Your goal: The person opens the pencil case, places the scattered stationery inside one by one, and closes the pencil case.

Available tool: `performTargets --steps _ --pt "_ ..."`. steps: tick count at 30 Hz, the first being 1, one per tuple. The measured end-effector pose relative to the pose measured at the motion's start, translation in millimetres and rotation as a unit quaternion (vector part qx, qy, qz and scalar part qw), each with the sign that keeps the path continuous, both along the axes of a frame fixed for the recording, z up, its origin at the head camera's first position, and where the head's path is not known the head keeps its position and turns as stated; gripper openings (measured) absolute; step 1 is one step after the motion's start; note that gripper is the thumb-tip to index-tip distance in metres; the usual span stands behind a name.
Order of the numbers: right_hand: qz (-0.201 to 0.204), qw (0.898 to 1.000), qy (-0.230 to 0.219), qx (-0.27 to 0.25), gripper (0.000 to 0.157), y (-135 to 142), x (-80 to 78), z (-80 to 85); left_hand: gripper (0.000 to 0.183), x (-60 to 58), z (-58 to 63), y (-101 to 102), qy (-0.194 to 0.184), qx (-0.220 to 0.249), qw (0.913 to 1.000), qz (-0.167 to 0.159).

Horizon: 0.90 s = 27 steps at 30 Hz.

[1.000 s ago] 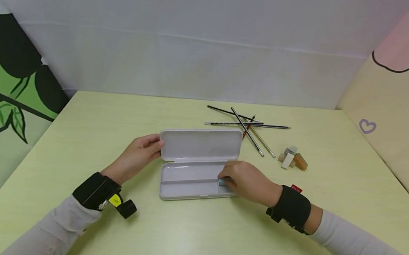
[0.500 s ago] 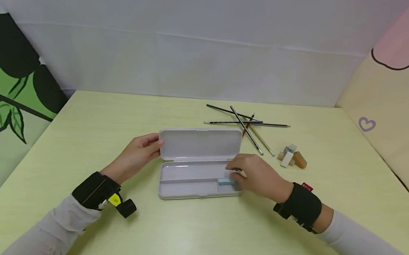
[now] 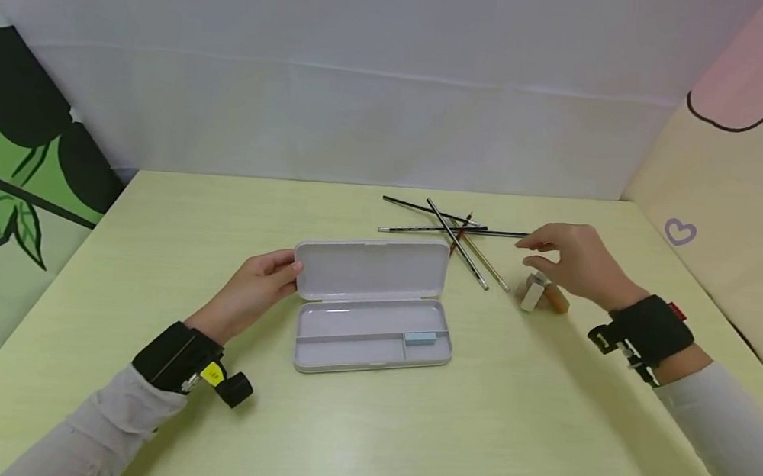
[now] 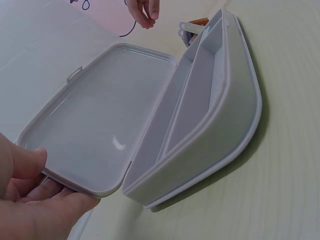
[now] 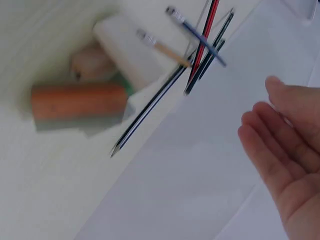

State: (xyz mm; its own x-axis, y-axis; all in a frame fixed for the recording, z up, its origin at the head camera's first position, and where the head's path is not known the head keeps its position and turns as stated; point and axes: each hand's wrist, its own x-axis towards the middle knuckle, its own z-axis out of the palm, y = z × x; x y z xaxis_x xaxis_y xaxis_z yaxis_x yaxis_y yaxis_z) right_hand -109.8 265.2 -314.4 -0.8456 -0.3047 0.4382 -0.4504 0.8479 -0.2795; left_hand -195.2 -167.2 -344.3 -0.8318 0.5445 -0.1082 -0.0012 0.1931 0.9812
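Note:
A pale grey pencil case lies with its lid raised. My left hand pinches the lid's left edge, thumb on the inner face. A light blue eraser sits in the small compartment at the case's front right. Over the small pile of erasers at right hovers my right hand, fingers relaxed and holding nothing. A white eraser and an orange one show in that pile; the hand partly covers the others. The right wrist view shows the orange eraser blurred.
Several pencils lie crossed behind the case, near the table's back edge. A pale cloth wall rises behind the table. Painted panels stand at left and right.
My right hand has left the case's small compartment, moving right and back to above the eraser pile. The blue eraser now shows uncovered in the case. My left hand stays on the lid.

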Motion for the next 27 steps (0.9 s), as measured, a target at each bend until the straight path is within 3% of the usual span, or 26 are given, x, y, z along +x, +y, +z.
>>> performTargets --steps 4,10,16,27 --pt "-0.013 0.998 -0.067 0.003 0.029 33.7 -8.3 -3.5 0.048 0.3 -0.2 -0.6 0.000 0.002 1.0000 0.002" --pt "-0.026 0.984 -0.176 -0.003 0.029 64.6 -15.2 -29.6 0.047 0.5 -2.3 0.1 -0.005 0.009 0.9999 0.000" --pt "-0.031 0.982 -0.184 -0.011 0.027 71.8 -16.3 -46.8 0.047 0.6 -4.1 0.4 -0.006 0.011 0.9999 0.000" --pt "-0.019 0.986 -0.165 -0.009 0.023 69.5 -23.0 -49.0 0.048 1.2 -2.2 -1.4 -0.002 0.011 0.9999 0.003"
